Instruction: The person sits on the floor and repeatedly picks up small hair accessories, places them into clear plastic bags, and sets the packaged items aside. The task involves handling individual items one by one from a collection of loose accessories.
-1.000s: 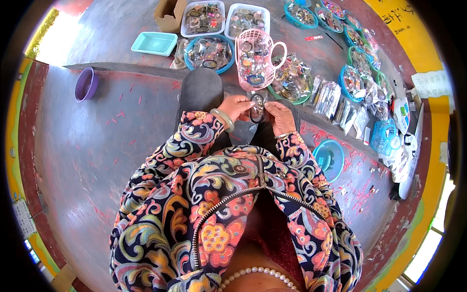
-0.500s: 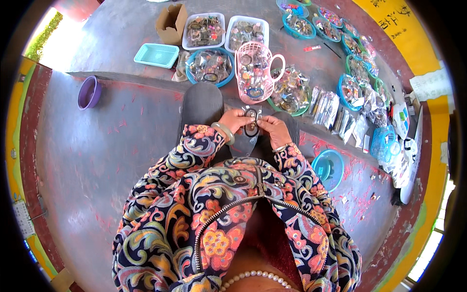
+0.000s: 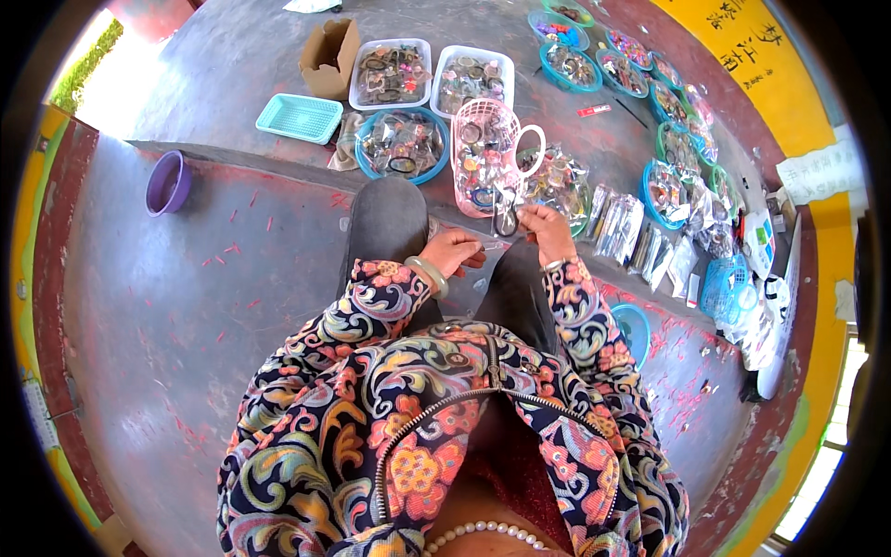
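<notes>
Scissors [image 3: 506, 215] — small, dark-handled — hang from the right hand [image 3: 548, 227], whose fingers pinch them near the top, blades pointing down just ahead of the person's knees. The left hand [image 3: 453, 252] is closed in a pinch on a small clear plastic bag [image 3: 497, 247] stretched flat between the two hands; the right hand looks to be touching the bag's far end as well, though the exact contact is too small to tell.

Risks, as I judge them. The bag is thin and slack, so if the left-hand pinch eases, it could slide off the lap and drop to the grey floor [image 3: 186, 306] below the hands. The scissors are held lightly and share that hand with the bag — a shift of fingers could let them fall, or bring the blades against the left fingertips, which sit close by. Anything loose inside the bag could spill out if it tips open-end down.

Just beyond the hands stands a pink basket [image 3: 487, 153] full of trinkets, with a blue round bowl [image 3: 401, 144] beyond the left hand and a heap of clear packets [image 3: 557, 181] beyond the right. A careless forward reach could knock the basket over and scatter its contents.
</notes>
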`<state>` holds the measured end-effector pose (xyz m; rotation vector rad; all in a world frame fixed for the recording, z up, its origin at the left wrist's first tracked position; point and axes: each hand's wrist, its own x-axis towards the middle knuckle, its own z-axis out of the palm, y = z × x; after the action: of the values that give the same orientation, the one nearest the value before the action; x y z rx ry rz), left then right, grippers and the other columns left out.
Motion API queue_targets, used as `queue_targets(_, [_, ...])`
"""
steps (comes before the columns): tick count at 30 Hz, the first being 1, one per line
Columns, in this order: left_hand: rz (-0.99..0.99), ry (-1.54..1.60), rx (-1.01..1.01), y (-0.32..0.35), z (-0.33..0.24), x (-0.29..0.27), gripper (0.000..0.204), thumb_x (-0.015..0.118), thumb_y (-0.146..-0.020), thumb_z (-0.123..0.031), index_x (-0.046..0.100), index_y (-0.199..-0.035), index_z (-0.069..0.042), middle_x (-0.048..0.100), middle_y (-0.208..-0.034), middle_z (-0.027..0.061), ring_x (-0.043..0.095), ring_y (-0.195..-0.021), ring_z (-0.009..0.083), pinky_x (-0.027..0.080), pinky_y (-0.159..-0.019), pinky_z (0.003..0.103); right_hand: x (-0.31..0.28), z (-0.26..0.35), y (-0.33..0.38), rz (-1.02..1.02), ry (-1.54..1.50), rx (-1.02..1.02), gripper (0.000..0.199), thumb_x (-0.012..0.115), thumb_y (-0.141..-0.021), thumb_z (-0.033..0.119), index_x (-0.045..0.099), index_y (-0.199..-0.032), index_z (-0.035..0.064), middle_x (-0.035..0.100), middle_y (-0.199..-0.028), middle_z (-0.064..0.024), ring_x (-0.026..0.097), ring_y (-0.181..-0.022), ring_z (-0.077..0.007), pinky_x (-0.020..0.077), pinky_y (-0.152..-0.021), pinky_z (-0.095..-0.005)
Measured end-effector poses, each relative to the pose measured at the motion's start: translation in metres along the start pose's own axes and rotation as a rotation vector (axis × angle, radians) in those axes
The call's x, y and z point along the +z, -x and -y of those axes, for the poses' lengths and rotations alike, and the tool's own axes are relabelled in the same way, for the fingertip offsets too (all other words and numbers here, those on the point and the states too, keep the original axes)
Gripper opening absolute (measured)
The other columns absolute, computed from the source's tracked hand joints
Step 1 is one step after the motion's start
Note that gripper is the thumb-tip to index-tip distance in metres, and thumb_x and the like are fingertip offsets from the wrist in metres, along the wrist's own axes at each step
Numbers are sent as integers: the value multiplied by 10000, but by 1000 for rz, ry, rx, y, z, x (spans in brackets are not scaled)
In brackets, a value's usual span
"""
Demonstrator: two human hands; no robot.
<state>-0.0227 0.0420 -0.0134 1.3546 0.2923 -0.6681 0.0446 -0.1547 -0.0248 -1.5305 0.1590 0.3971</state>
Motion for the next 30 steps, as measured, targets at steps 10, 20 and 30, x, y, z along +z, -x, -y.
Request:
queue_targets(10, [80,-36,-20,-1,0,4,205,478,-828,-231,555,-892,-52,610,-829,35,586,-762,117,396,-510,214,9,22,-126,-159,259,-94,175,618,-696,183,617,-751,17,541,-582,17,462,-457,-60,371,-427,-200])
queue_targets(20, [107,-40,-28,0,0,4,201,466,-834,-225,553,-888,-52,607,-834,32,585,-756,114,396,-494,207,42,0,-104,-157,1036,-558,213,472,-724,179,601,-840,54,576,-847,-182,547,-797,-329,434,-721,-394])
queue_targets(30, [94,-50,10,1,-2,8,213,497,-798,-201,556,-883,-15,612,-794,69,590,-716,132,424,-482,226,64,0,-114,40,1451,-475,385,407,-732,117,442,-1107,37,387,-1226,-126,339,-1165,-266,333,-895,-422])
